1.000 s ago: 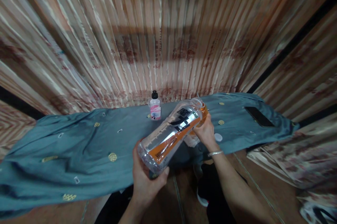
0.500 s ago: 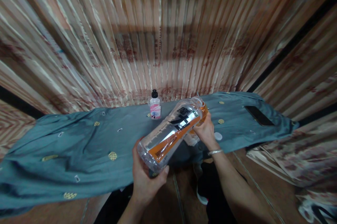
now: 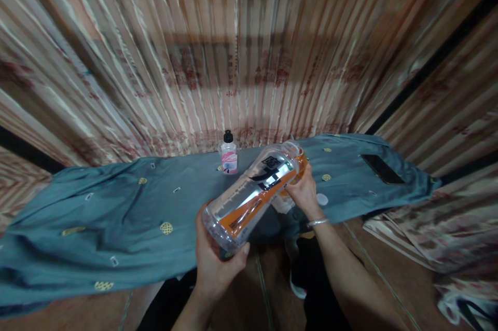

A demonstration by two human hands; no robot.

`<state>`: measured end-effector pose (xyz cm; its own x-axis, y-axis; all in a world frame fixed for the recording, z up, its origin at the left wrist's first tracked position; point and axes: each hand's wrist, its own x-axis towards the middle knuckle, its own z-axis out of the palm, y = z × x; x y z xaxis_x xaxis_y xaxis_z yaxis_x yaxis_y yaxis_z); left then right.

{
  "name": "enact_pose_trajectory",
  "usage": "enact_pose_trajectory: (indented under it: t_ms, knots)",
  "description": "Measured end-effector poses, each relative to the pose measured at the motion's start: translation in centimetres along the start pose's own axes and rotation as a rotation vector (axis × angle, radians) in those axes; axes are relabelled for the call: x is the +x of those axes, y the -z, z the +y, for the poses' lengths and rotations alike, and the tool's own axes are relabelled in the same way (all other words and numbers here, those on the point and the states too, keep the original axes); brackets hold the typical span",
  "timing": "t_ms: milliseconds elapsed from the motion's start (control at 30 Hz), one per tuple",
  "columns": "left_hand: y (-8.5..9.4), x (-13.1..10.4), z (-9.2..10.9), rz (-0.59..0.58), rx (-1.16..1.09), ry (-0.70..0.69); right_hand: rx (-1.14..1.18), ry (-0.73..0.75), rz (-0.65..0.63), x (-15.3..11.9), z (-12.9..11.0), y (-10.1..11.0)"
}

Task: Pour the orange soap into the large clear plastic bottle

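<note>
A large clear bottle (image 3: 252, 191) with an orange, silver and black label lies tilted between my hands, its base at the lower left and its neck at the upper right. My left hand (image 3: 218, 263) is wrapped round the base. Near the neck, my right hand (image 3: 305, 188) grips the bottle, with a silver bracelet on that wrist. Behind the bottle stands a small upright bottle (image 3: 229, 156) with a black cap and pink label. Below the big bottle's neck, a crumpled clear and orange thing (image 3: 283, 203) is partly hidden. A round white disc (image 3: 322, 199) lies beside my right wrist.
Blue-green cloth (image 3: 128, 222) covers the long narrow table. A dark flat rectangular object (image 3: 382, 169) lies at its right. Patterned curtains (image 3: 249, 61) hang behind and at both sides, with dark poles. A white bag-like thing (image 3: 467, 310) is at the lower right.
</note>
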<state>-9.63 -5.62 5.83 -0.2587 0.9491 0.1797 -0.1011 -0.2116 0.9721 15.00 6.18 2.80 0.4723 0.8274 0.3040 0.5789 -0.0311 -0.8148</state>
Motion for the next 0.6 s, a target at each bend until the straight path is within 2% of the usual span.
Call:
enact_pose_trajectory:
  t_ms: [367, 600]
  knots:
    - [-0.08, -0.10, 0.20, -0.003, -0.017, 0.008, -0.020, 0.007, 0.013, -0.10, -0.05, -0.05]
    - [0.34, 0.22, -0.69, -0.025, -0.028, -0.025, 0.000, 0.022, -0.004, -0.17, -0.33, 0.14]
